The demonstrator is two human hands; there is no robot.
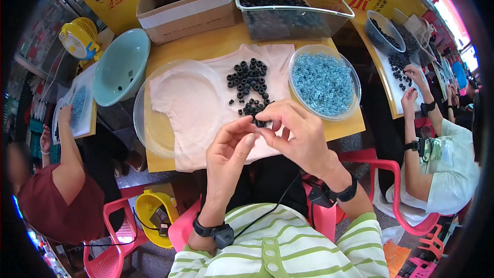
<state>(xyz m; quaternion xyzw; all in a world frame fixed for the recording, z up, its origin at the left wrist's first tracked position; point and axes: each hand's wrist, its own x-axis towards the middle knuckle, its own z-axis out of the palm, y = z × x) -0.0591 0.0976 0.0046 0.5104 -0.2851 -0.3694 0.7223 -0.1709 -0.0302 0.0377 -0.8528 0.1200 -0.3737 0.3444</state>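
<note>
a small black plastic-looking piece point(259, 122) sits above the pale pink cloth point(280, 64), seemingly pinched by the right hand point(296, 134), the left hand point(229, 146) with thumb and forefinger parted beside it, so a loose grip could drop it among round black parts point(248, 77).

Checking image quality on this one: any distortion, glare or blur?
Head view: fisheye distortion, dark around the rim; head view: overexposed glare from the bright panel at upper right, highlights on the clear bin; head view: left hand and right hand fairly sharp.
</note>
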